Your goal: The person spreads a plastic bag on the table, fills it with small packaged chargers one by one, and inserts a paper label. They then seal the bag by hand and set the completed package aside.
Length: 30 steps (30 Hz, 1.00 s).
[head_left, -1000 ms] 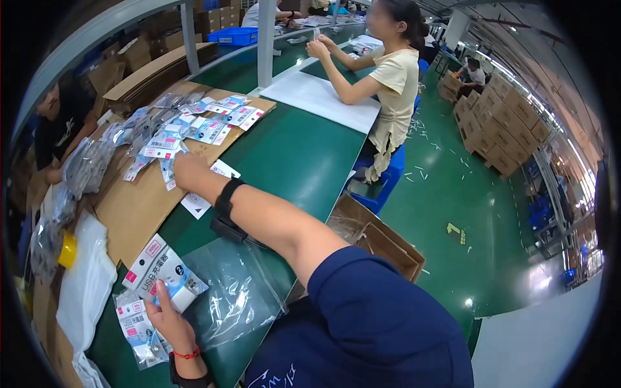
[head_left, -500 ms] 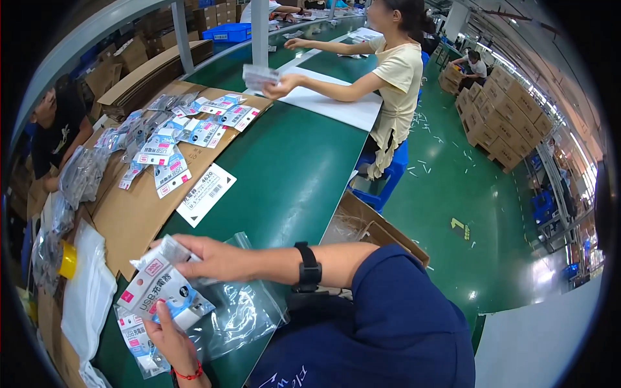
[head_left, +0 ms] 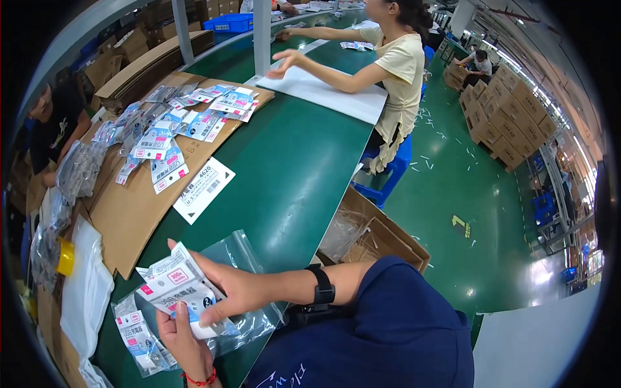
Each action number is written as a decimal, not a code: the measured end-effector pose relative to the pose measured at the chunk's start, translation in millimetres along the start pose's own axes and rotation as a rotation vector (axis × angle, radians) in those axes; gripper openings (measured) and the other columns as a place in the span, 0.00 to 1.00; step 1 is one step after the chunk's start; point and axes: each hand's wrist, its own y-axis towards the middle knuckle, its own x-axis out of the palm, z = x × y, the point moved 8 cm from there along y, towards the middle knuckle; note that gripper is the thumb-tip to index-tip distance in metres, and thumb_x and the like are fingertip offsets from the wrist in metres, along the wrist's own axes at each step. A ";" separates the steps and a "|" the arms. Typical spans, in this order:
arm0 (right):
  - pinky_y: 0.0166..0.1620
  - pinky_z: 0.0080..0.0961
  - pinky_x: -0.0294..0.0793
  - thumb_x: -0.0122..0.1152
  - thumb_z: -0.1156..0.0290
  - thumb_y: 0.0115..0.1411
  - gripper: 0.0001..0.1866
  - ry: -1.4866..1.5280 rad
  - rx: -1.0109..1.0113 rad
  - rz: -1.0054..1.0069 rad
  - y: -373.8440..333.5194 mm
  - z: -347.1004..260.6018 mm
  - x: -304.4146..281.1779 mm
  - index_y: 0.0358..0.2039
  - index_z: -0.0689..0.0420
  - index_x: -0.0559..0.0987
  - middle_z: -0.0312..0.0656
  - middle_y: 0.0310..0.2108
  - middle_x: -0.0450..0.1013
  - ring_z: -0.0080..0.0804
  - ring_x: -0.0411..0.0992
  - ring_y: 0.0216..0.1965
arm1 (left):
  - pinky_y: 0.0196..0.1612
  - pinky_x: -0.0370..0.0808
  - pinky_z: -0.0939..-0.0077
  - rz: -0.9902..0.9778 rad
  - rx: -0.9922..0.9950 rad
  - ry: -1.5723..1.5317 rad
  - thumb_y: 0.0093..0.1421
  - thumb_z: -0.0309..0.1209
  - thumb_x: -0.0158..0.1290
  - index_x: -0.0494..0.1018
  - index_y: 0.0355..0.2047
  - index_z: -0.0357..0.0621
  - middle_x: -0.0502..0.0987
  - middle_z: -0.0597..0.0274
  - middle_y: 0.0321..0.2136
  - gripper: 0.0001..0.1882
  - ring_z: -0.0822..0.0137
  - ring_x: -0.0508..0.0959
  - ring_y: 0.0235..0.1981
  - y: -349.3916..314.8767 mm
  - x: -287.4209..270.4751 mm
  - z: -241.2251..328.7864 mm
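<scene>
Over the green bench (head_left: pixel 291 168), my right hand (head_left: pixel 226 291) pinches a packaged card (head_left: pixel 174 284) while my left hand (head_left: pixel 184 339) grips it from below, steadying it above the clear bag (head_left: pixel 246 258).

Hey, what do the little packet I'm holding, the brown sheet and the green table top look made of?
White-and-blue printed packet in both hands: thin card behind clear film, probably; it glints and holds flat. Clear bag under it: glossy soft plastic, see-through and wrinkled. Brown flat sheet: matte corrugated cardboard, by its colour and creases. Green table top: smooth, slightly shiny, likely rubber or vinyl.
</scene>
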 end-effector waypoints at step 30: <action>0.56 0.23 0.60 0.46 0.70 0.66 0.29 -0.085 0.195 0.349 -5.7 6.0 -36.7 0.64 0.61 0.51 0.42 0.53 0.65 0.24 0.62 0.53 | 0.36 0.72 0.79 0.077 0.238 0.340 0.63 0.36 0.50 0.69 0.45 0.37 0.78 0.57 0.32 0.16 0.73 0.77 0.34 14.2 28.6 9.6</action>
